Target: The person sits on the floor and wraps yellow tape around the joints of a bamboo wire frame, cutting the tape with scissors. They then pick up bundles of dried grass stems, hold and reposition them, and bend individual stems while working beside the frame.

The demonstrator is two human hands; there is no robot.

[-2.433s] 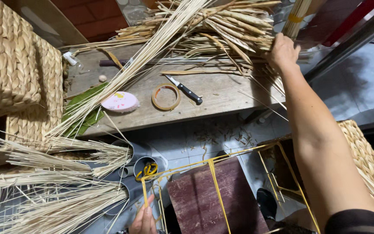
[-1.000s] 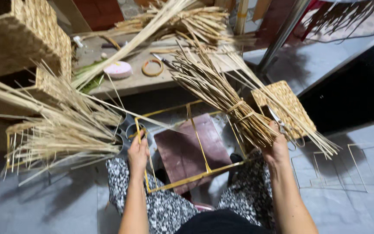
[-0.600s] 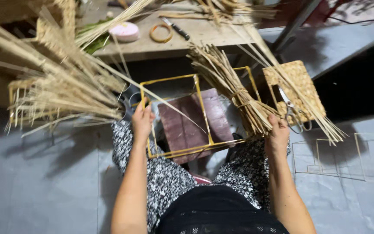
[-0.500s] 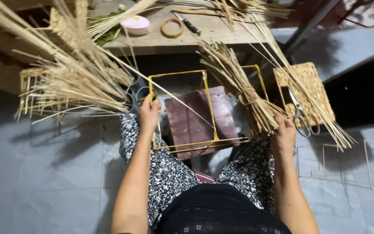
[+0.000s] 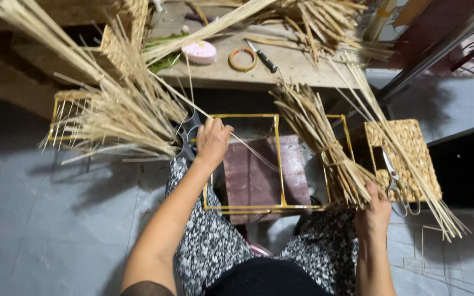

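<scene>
Lowered from the counter (image 5: 303,66), the straw bundle (image 5: 325,142) now crosses the yellow wire frame (image 5: 276,159), right hand (image 5: 373,211) clutching its base, left hand (image 5: 212,141) gripping the frame's corner.

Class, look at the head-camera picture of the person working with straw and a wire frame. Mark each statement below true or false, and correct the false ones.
1. The right hand grips the lower end of a tied bundle of pale straw stalks. True.
2. The left hand rests on the black-handled knife. False: the black-handled knife lies on the wooden bench, apart from both hands; the left hand is at the corner of the yellow wire box frame.
3. Silver scissors lie on the flat woven straw panel. True.
4. The round pink container sits inside the wire frame. False: it sits on the bench, beside a tan ring.
</scene>
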